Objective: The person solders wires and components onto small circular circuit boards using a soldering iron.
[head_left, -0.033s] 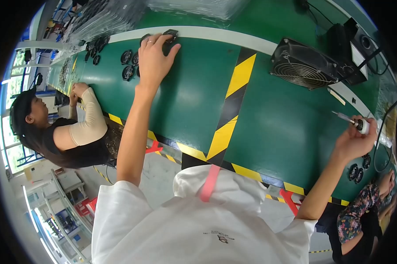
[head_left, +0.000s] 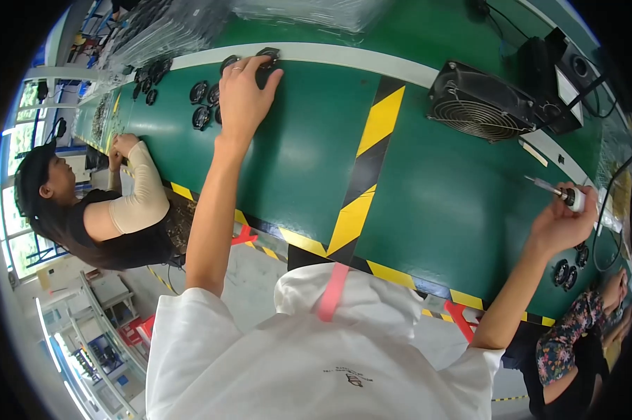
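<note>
My left hand reaches to the far edge of the green work surface. Its fingers are spread, and the fingertips touch a black ring-shaped part lying there; the thumb stands apart from it. Another black round part lies just left of my fingers. More black round parts lie left of the wrist, partly hidden behind the hand. At the right, my right hand is closed around a screwdriver-like tool with a slim metal shaft and white collar. Its tip points left, above the surface; the grip is hidden in my palm.
A black fan stands at the far right. Beside my right forearm lie several black parts, and a dark cable hangs nearby. Clear plastic trays are stacked at the back left. People sit at left and right.
</note>
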Motion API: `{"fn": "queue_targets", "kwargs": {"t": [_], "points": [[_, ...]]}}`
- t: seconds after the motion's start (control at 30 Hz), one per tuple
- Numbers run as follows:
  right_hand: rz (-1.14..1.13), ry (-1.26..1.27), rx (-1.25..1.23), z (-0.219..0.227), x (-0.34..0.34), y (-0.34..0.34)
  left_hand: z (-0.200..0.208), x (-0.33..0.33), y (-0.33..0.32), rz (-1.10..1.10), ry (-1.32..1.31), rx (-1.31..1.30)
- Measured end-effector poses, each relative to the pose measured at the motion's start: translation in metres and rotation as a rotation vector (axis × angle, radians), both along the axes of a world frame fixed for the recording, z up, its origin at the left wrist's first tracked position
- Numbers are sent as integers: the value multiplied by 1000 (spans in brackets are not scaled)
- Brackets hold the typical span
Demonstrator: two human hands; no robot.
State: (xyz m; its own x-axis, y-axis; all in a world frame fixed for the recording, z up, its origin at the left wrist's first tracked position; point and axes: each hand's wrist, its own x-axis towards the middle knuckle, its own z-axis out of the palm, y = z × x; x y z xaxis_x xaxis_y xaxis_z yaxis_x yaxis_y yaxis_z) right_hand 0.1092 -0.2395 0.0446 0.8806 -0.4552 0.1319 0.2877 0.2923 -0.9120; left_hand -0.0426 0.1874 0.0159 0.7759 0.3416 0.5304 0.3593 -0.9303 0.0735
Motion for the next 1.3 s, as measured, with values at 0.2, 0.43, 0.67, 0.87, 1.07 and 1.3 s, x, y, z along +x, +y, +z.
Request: {"fn": "queue_targets", "kwargs": {"t": [0.2, 0.43, 0.67, 0.87, 1.07, 1.3], "points": [[152, -90, -3, -8, 1, -5, 4, 11, -49, -38, -13, -69], [398, -237, -83, -18, -8, 3, 1, 22, -187, -904, 107, -453], [558, -257, -257, -26, -22, 23, -15, 34, -188, -1068, 189, -478], [478, -253, -406, -36, -31, 39, -30, 33, -192, -1034, 91, -457], [448, -217, -410, -36, -35, 48, -31, 32, -191, -1023, 77, -493], [399, -252, -436, -39, -35, 52, -32, 30, -193, -1020, 79, -532]]}}
